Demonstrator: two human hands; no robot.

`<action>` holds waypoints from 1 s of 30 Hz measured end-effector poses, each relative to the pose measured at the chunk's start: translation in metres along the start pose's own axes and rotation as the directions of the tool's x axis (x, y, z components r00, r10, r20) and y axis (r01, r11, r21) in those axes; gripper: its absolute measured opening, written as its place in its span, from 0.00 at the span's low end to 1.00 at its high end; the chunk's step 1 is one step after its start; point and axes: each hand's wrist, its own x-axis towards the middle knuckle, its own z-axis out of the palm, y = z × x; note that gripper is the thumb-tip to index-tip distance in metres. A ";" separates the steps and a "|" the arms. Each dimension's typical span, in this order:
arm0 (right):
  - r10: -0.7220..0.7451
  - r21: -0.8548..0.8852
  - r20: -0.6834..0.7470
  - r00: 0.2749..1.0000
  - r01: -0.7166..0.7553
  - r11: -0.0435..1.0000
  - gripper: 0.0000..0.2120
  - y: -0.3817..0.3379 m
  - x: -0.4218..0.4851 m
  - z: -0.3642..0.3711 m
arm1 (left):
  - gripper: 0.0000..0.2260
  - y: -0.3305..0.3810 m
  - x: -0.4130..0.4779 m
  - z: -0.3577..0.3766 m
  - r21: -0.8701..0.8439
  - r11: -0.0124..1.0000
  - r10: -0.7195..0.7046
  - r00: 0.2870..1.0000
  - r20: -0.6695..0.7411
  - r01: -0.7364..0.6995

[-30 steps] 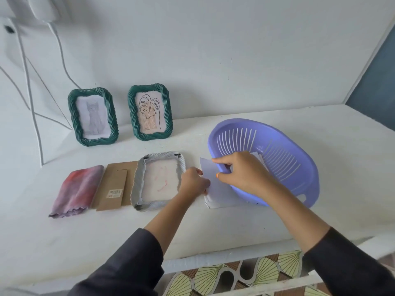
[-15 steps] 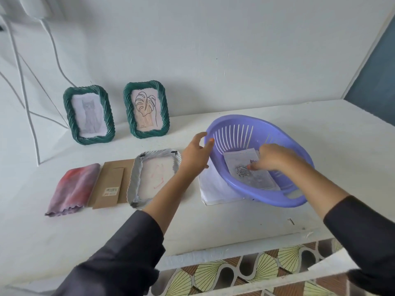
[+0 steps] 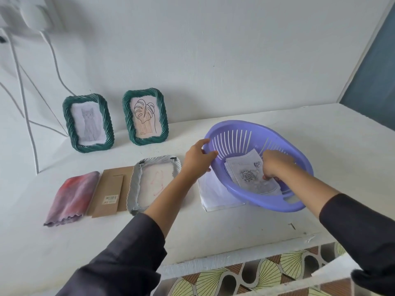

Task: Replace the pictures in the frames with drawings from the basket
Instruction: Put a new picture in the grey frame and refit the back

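- At the back left of the worktop [image 3: 64, 242], against the wall [image 3: 213, 60]: cat frame [image 3: 88, 122] left of leaf frame [image 3: 145, 116], both upright.
- In front, in a row from left to right: cloth [image 3: 72, 197], backing board [image 3: 111, 193], flat-lying frame [image 3: 149, 182].
- Right of that: loose sheet [image 3: 213, 195], partly under the basket [image 3: 277, 206].
- In the basket: drawings [image 3: 248, 176].

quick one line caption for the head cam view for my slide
Head view: left hand grips the purple basket by its rim while right hand pinches the rose drawing inside.

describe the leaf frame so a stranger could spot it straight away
At the back of the white table, two green frames stand upright by the wall. The leaf frame is the right one, nearer the purple basket. It holds a line-drawn leaf, while the cat frame beside it shows a grey cat.
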 end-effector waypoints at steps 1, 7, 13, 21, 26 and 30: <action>0.003 0.007 -0.019 1.000 -0.003 1.000 0.13 0.001 0.001 0.001 | 0.22 0.000 0.000 0.000 0.001 1.000 -0.001 1.000 0.000 0.001; 0.009 0.133 -0.155 0.988 0.011 0.991 0.10 0.004 0.001 0.001 | 0.22 0.000 -0.001 -0.001 0.028 1.000 -0.003 1.000 0.006 0.003; -0.034 0.382 -0.222 0.974 0.119 0.916 0.12 0.012 -0.022 -0.032 | 0.17 0.004 -0.002 -0.005 0.168 0.974 0.178 0.970 -0.169 -0.149; -0.192 0.276 -0.516 0.835 0.375 0.885 0.11 -0.052 -0.095 -0.053 | 0.11 0.031 -0.028 -0.010 -0.415 0.910 0.058 0.993 0.101 -0.010; -0.319 0.192 -0.471 0.822 0.448 0.873 0.17 -0.093 -0.102 -0.034 | 0.11 0.008 -0.030 -0.032 -0.476 0.879 -0.011 1.000 -0.016 0.003; -0.316 0.300 -0.492 0.812 0.498 0.813 0.13 -0.110 -0.100 -0.023 | 0.10 -0.013 -0.031 -0.062 -0.470 0.881 -0.109 0.990 -0.087 0.055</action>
